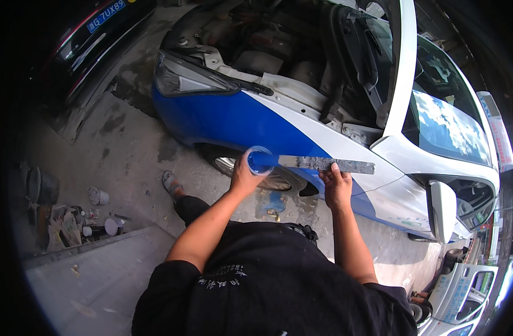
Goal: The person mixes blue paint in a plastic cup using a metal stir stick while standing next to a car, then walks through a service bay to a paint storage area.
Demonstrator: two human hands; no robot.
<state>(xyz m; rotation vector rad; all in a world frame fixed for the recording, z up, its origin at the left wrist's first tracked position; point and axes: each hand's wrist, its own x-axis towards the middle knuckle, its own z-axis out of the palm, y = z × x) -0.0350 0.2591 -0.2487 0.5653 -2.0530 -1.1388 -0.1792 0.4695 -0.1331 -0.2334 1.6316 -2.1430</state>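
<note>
My left hand (244,178) is wrapped round a clear plastic cup (252,153) that has blue paint (260,162) in it. In my right hand (337,189) is a long flat stirring stick (310,163), crusted with dried grey paint. Its left end is coated in fresh blue and reaches over or into the cup; how deep it goes cannot be made out. My right thumb lies on top of the stick, with the fingers beneath. Both hands are held in front of the blue-and-white car's front fender (228,116), above the front wheel (279,180).
The car's engine bay (273,47) is exposed. A white side mirror (442,211) juts out at the right. Tins, a bucket (42,186) and a paint-smeared pot (98,196) stand at the left beside a grey board (110,274). A dark car (94,50) is at the upper left.
</note>
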